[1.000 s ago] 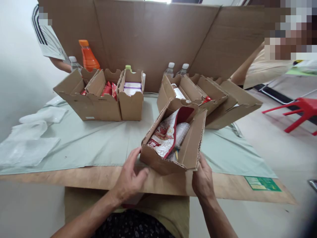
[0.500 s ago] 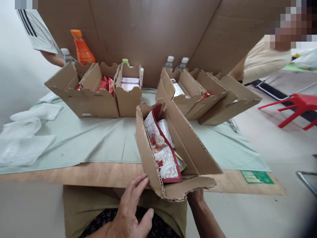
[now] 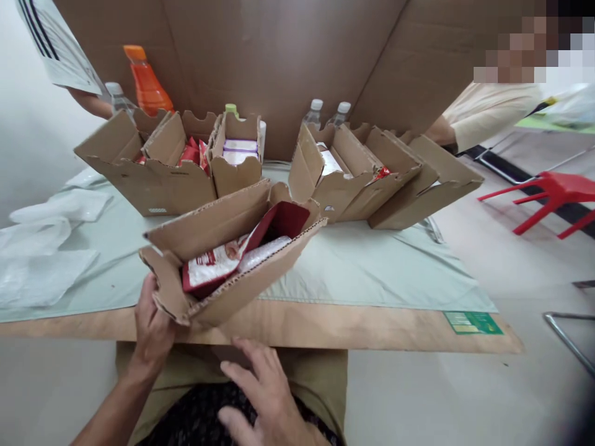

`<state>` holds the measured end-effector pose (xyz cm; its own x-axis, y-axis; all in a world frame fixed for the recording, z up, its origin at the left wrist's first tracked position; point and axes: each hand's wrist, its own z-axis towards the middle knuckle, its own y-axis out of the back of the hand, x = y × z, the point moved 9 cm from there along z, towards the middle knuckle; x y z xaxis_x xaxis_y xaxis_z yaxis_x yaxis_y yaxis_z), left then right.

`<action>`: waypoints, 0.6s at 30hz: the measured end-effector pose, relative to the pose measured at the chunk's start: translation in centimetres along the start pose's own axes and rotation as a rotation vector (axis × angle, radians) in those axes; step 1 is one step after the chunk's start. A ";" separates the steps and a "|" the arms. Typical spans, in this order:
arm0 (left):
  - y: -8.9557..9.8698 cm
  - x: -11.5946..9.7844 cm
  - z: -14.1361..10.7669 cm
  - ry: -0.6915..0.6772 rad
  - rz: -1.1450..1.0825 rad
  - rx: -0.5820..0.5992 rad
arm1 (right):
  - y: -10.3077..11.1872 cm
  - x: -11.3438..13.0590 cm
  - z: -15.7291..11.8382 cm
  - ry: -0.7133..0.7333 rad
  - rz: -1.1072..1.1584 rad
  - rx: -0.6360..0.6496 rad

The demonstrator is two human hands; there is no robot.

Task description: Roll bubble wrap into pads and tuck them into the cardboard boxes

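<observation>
An open-topped cardboard box [image 3: 264, 279] sits slantwise at the table's front, its near end towards my left. My left hand [image 3: 155, 328] grips that near end from below, with part of the fingers hidden behind the cardboard. Inside the box lie a red-and-white printed packet [image 3: 216, 263] and something clear, like bubble wrap [image 3: 264, 253]. My right hand [image 3: 267, 387] is empty, fingers apart, just below the box and in front of the table edge.
Similar cardboard boxes [image 3: 181, 189] holding packets line the back, with bottles behind them, one an orange bottle [image 3: 149, 87]. Clear plastic bags [image 3: 46, 272] lie at left. A tall cardboard panel [image 3: 288, 62] stands behind. Two people are beyond it; a red stool [image 3: 553, 192] is at right.
The box has swung round and moved left, its near end now towards the left. My left hand has taken hold of that end, while my right hand has let go and come away.
</observation>
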<state>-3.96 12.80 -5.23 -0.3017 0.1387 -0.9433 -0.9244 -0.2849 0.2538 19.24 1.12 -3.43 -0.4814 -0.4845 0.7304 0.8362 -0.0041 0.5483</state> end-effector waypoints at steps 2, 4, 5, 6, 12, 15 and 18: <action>1.9 -0.4 1.7 0.007 0.012 -0.119 | 1.7 -1.1 1.0 -0.041 -0.023 -0.058; 2.5 -0.9 1.4 0.012 0.006 -0.164 | 5.4 -4.5 2.3 -0.191 -0.076 -0.204; 2.3 -1.0 0.6 0.018 -0.005 -0.146 | 7.4 -6.2 3.0 -0.235 -0.089 -0.274; 1.7 -1.2 -0.4 0.023 -0.016 -0.107 | 8.9 -7.8 4.0 -0.265 -0.092 -0.312; -2.3 0.0 -4.5 0.072 -0.030 0.115 | 8.1 -12.9 9.9 -0.340 0.105 -0.188; -3.0 1.3 -4.2 0.090 -0.054 0.141 | 6.3 -12.0 10.0 -0.334 0.184 -0.197; -2.9 2.0 -3.5 0.102 -0.056 0.120 | 6.1 -10.9 7.6 -0.355 0.112 -0.283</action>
<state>-1.10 10.53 -8.61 -0.2295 0.0525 -0.9719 -0.9621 -0.1632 0.2184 27.54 13.03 -4.93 -0.4027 -0.1663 0.9001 0.9033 -0.2314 0.3613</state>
